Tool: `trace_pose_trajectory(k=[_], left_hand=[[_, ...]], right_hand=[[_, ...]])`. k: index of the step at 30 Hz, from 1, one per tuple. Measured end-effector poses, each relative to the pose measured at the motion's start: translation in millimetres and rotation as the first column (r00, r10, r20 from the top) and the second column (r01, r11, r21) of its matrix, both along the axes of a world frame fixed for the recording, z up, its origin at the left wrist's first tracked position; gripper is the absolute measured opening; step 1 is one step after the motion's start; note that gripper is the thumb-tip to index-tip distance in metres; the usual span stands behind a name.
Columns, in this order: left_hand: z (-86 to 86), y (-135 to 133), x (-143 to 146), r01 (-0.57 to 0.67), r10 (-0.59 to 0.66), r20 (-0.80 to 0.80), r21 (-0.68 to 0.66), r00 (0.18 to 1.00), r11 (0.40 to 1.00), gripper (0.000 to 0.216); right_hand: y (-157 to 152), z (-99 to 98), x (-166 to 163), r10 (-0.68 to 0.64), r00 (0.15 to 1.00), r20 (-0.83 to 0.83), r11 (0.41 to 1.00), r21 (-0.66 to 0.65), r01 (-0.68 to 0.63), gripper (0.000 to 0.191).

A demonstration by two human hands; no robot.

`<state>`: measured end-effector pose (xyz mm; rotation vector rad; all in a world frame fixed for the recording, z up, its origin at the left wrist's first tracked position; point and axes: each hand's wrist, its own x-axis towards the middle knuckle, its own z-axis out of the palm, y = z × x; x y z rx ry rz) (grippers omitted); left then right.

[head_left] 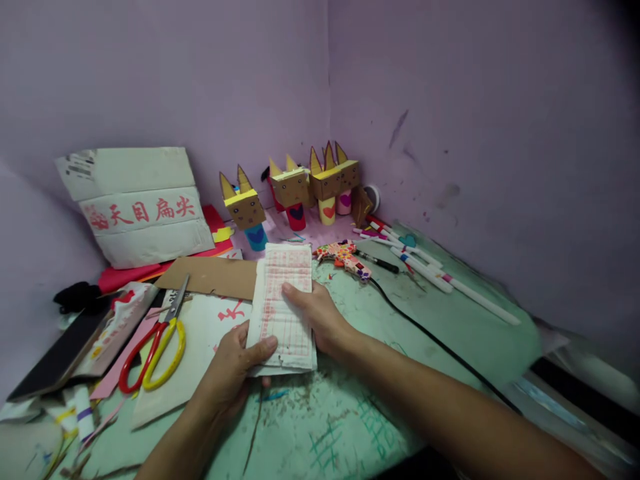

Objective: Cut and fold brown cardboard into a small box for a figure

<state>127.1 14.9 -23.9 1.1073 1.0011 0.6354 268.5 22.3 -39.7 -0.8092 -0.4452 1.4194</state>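
Observation:
Both hands hold a stack of thin white paper sheets [287, 320] printed with red grids and lines, just above the green tabletop. My left hand [231, 363] grips its lower left side, thumb on top and fingers beneath. On the right edge my right hand [323, 317] is closed, its thumb pressing the face of the sheets. A patterned glue gun [345, 257] with a black cord lies right behind the sheets. To the left, scissors [157, 350] with one red and one yellow handle rest on cardboard.
Several box-headed cardboard figures [245, 213] with pointed ears stand at the back. White cardboard [145, 213] with red characters leans on the left wall. Several capped markers [425, 270] lie right. A brown cardboard strip [215, 277] and coloured paper lie left. Scraps litter the green table [340, 413].

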Motion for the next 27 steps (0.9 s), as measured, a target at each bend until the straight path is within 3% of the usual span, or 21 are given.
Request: trace_pose_trajectory(k=[13,18,19,21,23,25,26,27], left_hand=[[-0.9,-7,3,-0.063,0.092,-0.288,0.108,0.953,0.992,0.039],[0.7,-8,3,-0.037,0.066,-0.335,0.092,0.940,0.995,0.041],[2.5,-8,3,-0.022,0.058,-0.364,0.104,0.930,0.994,0.042],[7.3,-10,3,-0.063,0.167,-0.422,0.250,0.891,0.966,0.046],[12.8,-12,4,-0.175,0.392,-0.361,0.506,0.846,0.844,0.051],[17.6,-14,6,-0.334,0.531,-0.146,0.634,0.835,0.698,0.048],[19.3,-15,8,-0.412,0.518,-0.014,0.588,0.856,0.696,0.043],[20.4,-17,11,-0.457,0.458,0.119,0.465,0.881,0.758,0.038]], right_hand=[[-1,0.1,2,0.034,0.999,0.023,0.999,-0.034,-0.033,0.030],[-2,-3.7,2,0.087,0.996,-0.010,0.995,0.052,-0.086,0.033],[-1,-5.0,3,0.081,0.997,-0.007,0.995,0.064,-0.081,0.034],[6,-5.3,6,0.050,0.999,-0.010,0.997,0.059,-0.049,0.033],[17,1.5,14,0.012,0.998,-0.059,1.000,0.020,-0.010,0.029],[33,18.9,23,0.003,0.988,-0.156,1.000,-0.012,-0.005,0.024],[41,31.6,27,0.014,0.981,-0.194,1.000,0.007,-0.012,0.022],[48,46.2,30,0.018,0.978,-0.210,0.998,0.068,-0.004,0.022]])
